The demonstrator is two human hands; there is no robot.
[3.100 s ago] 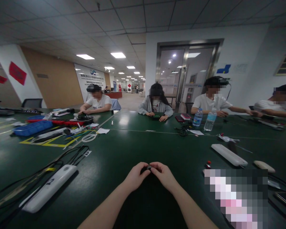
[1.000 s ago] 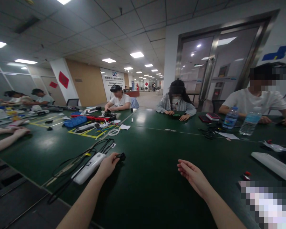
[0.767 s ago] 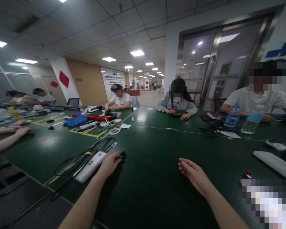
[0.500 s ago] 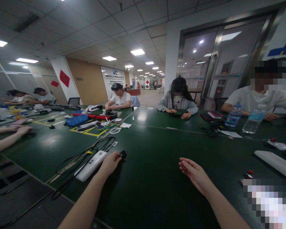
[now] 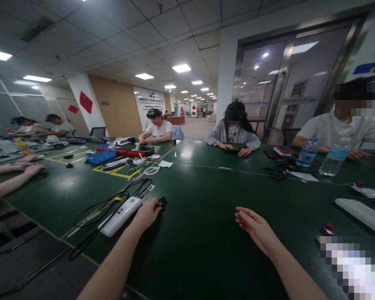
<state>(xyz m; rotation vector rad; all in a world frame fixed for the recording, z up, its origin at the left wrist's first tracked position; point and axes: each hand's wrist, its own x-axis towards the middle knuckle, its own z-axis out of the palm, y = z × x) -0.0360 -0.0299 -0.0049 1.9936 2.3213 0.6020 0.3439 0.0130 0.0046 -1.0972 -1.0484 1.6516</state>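
Note:
My left hand (image 5: 147, 213) is closed on a small black object (image 5: 162, 203) whose kind I cannot make out, on the green table (image 5: 200, 250). Just left of this hand lies a long white device (image 5: 120, 216) marked with a 2. Black cables (image 5: 112, 200) loop beside and across it, with a small numbered tag (image 5: 151, 188) near their far end. My right hand (image 5: 254, 227) rests to the right, palm turned inward and fingers stretched, with nothing in it.
A blue basket (image 5: 101, 156), a red tray (image 5: 134, 152) and a coiled white cable (image 5: 152, 171) lie farther left. Two water bottles (image 5: 335, 158), a white bar (image 5: 361, 214) and a small black-and-red item (image 5: 327, 229) are at right. Several people sit round the table.
The view has shifted very slightly. My left hand stays on the small black object, its fingers a little more over it; my right hand holds its place.

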